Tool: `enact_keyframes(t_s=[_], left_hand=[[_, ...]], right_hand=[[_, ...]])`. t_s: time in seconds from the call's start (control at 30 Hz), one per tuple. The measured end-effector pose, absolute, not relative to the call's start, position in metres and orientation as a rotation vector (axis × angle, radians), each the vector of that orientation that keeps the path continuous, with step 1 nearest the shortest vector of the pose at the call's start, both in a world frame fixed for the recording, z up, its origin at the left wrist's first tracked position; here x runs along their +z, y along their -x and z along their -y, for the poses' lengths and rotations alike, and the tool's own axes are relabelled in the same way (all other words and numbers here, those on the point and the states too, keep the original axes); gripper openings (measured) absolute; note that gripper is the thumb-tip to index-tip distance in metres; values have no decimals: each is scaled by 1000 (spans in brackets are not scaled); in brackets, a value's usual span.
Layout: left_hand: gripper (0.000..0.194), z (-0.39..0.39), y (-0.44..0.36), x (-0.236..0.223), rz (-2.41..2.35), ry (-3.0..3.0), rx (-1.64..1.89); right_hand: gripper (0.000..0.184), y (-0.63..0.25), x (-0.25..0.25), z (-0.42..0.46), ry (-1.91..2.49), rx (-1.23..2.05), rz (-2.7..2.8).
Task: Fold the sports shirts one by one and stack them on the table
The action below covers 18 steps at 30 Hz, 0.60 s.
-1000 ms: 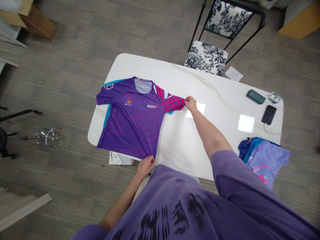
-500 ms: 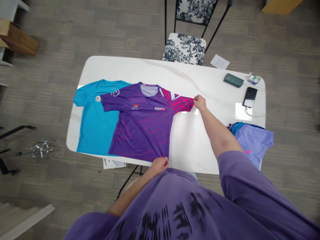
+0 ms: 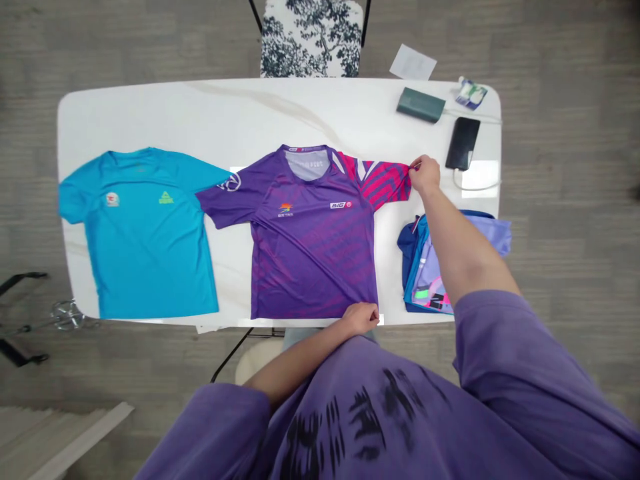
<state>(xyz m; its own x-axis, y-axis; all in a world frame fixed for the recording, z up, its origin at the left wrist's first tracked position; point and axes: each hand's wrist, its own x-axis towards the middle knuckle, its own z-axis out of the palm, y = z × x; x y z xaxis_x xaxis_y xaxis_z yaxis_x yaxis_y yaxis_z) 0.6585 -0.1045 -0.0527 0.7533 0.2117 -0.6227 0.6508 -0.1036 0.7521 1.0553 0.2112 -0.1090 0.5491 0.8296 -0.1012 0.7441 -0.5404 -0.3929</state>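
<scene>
A purple T-shirt (image 3: pixel 310 240) with one pink-striped sleeve lies spread face up on the white table (image 3: pixel 220 120). My right hand (image 3: pixel 425 175) pinches the cuff of its pink sleeve. At the table's front edge, my left hand (image 3: pixel 361 318) is closed on the hem's right corner. The other sleeve, dark purple, overlaps the sleeve end of a blue T-shirt (image 3: pixel 150 253), which lies flat on the left. Diagonal creases cross the front of the purple one.
Folded clothes (image 3: pixel 415 253) are stacked at the right, partly behind my right forearm. Beyond them are a phone (image 3: pixel 463 143), a dark green power bank (image 3: pixel 421 105) with a cable and a small packet (image 3: pixel 471 93). A patterned chair (image 3: pixel 313 40) stands behind the table.
The purple T-shirt has shifted right with both my hands on it, uncovering most of the blue T-shirt. The camera view has moved too.
</scene>
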Motion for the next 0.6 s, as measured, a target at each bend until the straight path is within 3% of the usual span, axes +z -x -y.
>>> enact_keyframes(t_s=[0.1, 0.17, 0.4, 0.6], left_hand=[[23, 99, -661, -46, -697, -1716, -361], [26, 85, -635, -38, -802, -1741, -299], [29, 39, -422, -10, -1626, -1671, -263], [28, 40, -308, -8, -1639, -1780, -379]], right_hand=[[34, -1040, -83, -182, 2478, 264, 1333], [31, -1007, -61, -144, 2393, 368, 1425], [16, -834, -21, 72, 2196, 1224, 1685], [16, -732, -10, 159, 2363, 1251, 1617]])
